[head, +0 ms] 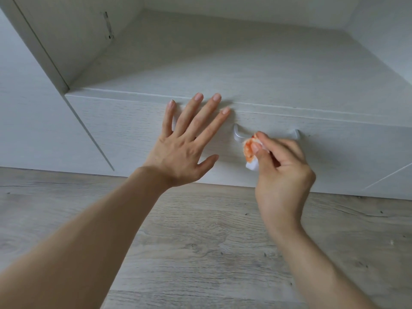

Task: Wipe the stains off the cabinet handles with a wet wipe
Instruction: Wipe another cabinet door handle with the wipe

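Note:
A silver bar handle (pixel 239 135) sits on the white drawer front (pixel 124 130) of a low cabinet. My right hand (pixel 282 168) pinches a crumpled white wet wipe (pixel 250 153), smeared orange-red, and presses it against the handle's middle, hiding that part. The handle's right end (pixel 297 134) shows past my fingers. A small red spot remains at the wipe's top edge. My left hand (pixel 189 141) lies flat on the drawer front to the left of the handle, fingers spread, holding nothing. A second pale handle (pixel 175 122) peeks out between its thumb and forefinger.
Above the drawer is an open white shelf compartment (pixel 223 52) with a hinge plate (pixel 108 25) on its left wall. A white side panel (pixel 29 108) stands at the left. Grey wood-look flooring (pixel 211 241) runs below the cabinet.

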